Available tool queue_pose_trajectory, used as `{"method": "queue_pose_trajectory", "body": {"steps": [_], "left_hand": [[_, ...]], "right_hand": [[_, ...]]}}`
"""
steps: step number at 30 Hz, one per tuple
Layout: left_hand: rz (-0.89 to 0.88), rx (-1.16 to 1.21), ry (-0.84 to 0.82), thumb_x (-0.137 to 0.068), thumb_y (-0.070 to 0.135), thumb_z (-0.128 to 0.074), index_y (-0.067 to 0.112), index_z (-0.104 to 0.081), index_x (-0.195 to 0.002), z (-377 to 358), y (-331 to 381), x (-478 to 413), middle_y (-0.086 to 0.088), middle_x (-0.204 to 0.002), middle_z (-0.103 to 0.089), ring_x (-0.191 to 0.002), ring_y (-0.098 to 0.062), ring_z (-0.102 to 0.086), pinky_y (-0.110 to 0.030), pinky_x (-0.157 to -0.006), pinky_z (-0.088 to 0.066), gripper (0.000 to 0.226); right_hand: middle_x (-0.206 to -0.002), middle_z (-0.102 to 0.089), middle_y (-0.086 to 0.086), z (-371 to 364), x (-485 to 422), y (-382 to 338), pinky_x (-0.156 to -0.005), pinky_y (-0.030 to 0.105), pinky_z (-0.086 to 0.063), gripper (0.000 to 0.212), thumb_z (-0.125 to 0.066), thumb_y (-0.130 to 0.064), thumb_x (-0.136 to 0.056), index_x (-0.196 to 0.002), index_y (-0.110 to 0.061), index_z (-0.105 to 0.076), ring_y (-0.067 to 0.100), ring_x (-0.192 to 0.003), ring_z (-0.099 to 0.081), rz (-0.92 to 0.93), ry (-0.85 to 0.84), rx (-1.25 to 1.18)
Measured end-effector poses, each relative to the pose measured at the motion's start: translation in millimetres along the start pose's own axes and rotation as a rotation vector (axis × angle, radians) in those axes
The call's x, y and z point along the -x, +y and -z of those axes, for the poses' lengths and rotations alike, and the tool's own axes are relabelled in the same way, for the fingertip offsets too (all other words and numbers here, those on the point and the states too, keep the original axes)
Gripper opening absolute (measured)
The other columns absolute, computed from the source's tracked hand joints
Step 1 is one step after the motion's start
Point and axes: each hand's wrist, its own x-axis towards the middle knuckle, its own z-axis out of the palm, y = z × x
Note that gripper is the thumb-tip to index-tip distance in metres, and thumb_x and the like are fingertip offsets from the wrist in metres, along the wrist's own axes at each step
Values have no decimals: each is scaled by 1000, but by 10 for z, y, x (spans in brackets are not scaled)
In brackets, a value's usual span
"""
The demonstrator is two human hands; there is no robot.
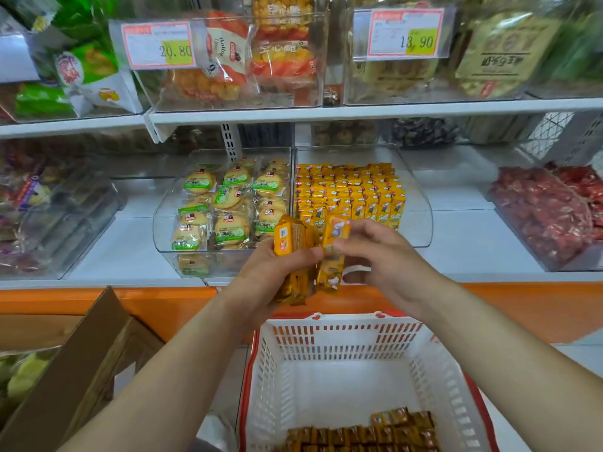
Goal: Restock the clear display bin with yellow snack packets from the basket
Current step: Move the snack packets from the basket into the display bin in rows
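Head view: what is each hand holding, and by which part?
The left hand grips a bunch of small yellow snack packets around its middle. The right hand pinches a single yellow snack packet by its upper half.

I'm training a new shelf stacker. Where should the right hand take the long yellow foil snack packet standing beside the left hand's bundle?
Pinch its upper half across the flat faces, coming from the right. The long yellow foil snack packet stands upright and free on that side; the left hand and its bundle of packets block the other.
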Motion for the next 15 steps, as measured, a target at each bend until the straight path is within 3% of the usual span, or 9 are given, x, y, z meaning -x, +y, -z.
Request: {"method": "queue_pose_trajectory", "body": {"steps": [2, 4, 6, 9, 15], "left_hand": [[-14, -48, 91, -66, 30, -83, 13, -73, -104, 35, -2, -23, -11, -92, -79, -77, -23, -77, -33, -59, -60, 43], [-19, -100, 182, -79, 24, -81, 11, -71, -104, 103, -7, -53, -13, -89, -78, -76, -23, -76, -36, -61, -61, 30], [-31, -152, 267, -88, 20, -76, 12, -71, -97, 174, -23, -82, -16, -88, -77, -75, -28, -72, -44, -70, -62, 12], [-48, -182, 343, -90, 19, -73, 12, -72, -98, 244, -59, -136, -12, -84, -77, -78, -30, -72, -46, -76, -61, 11], [-58, -202, 376, -90, 20, -73, 12, -73, -100, 324, -90, -190, -5, -81, -79, -75, -22, -75, -43, -76, -62, 13]], "right_hand": [[-85, -73, 1, 75, -37, -8, -62, 28, -54, 34, -79, -22, -80, -108, -17, -62, 18, -77, -71, 24, 71, -42], [-86, -74, 1, 168, -95, -11, -63, 30, -57, 40, -81, -20, -80, -113, -24, -58, 19, -79, -73, 84, 182, 12], [-90, -71, 1, 255, -185, -11, -69, 36, -60, 45, -82, -19, -80, -114, -32, -54, 17, -81, -73, 153, 285, 159], [-92, -66, -2, 330, -428, -25, -75, 40, -58, 50, -83, -24, -78, -114, -35, -50, 21, -83, -69, 242, 384, 415], [-83, -61, -9, 250, -1091, 8, -56, 20, -40, 49, -85, -20, -76, -114, -27, -55, 15, -74, -63, 289, 349, 809]]}}
